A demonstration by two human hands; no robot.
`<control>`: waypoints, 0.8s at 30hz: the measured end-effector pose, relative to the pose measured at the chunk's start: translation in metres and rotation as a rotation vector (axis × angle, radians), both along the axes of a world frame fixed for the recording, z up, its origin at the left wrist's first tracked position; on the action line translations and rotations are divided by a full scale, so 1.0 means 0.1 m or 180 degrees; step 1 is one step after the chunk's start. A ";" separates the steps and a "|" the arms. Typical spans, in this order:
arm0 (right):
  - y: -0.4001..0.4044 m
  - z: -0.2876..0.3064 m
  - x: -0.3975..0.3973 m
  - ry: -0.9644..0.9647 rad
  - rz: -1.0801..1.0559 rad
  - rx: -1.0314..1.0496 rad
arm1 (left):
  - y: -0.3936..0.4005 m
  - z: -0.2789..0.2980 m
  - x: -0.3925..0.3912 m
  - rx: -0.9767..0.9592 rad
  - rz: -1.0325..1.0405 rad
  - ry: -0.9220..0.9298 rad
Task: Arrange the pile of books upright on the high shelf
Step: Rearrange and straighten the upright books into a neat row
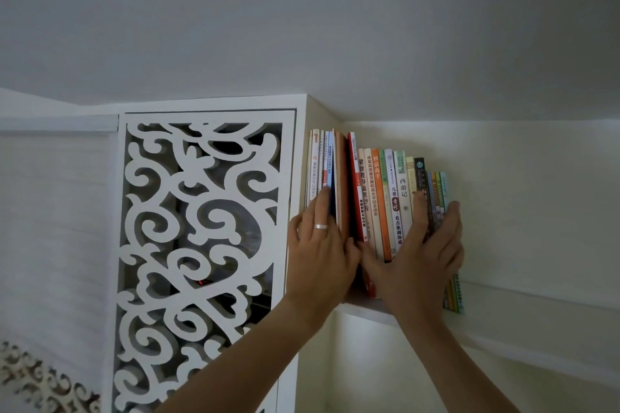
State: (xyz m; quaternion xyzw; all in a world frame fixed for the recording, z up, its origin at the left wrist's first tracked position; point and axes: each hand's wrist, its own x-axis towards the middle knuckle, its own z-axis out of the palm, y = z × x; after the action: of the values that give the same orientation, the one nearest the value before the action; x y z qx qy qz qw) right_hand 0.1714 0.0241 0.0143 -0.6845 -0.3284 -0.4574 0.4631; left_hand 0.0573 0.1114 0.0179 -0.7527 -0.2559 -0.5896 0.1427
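Reaching up from below, both forearms come in from the bottom edge, and nearest the camera are the two hands themselves. The left hand [318,245], a ring on one finger, lies with straight fingers flat against the spines of the left group of the books [379,201], pressing rather than gripping. The right hand [419,251] is spread wide, fingers laid over the spines at the right end and the thumb reaching toward the red book [356,184] in the middle; nothing is pinched in either hand.

The books stand upright in a row on the high shelf [536,308], just beside the white carved panel [201,245]. They look like thin paperbacks: light singly, slightly floppy, with glossy covers that likely slide against each other. As a block they should be heavier and prone to fanning out, so squeezing the row from both ends, low on the spines, seems the safest hold.

A dark gap splits the row beside the red book, and whether anything leans inside it cannot be told. The hands cover the lower spines and the shelf edge beneath them. The shelf's depth behind the books is hidden, and the small spine lettering at the right end is unreadable.
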 end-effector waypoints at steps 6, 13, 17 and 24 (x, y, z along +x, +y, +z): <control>-0.09 0.00 0.07 0.0031 0.0234 -0.0114 | 0.12 -0.15 0.13 0.0237 0.0341 0.0160; -0.31 0.00 0.27 0.0925 0.0968 -0.0404 | 0.23 -0.17 0.23 0.0503 0.0138 -0.0069; -0.32 0.02 0.27 0.0933 0.1112 -0.0500 | 0.24 -0.17 0.20 0.0560 -0.0187 -0.0081; -0.33 -0.03 0.22 0.0941 0.1038 -0.0460 | 0.23 -0.20 0.16 0.0530 -0.0602 -0.0227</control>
State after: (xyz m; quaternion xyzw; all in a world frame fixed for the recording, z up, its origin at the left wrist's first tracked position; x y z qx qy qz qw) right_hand 0.1935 -0.0089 0.0117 -0.7133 -0.3952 -0.2466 0.5236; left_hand 0.0736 0.1347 -0.0024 -0.7376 -0.1389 -0.6460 0.1393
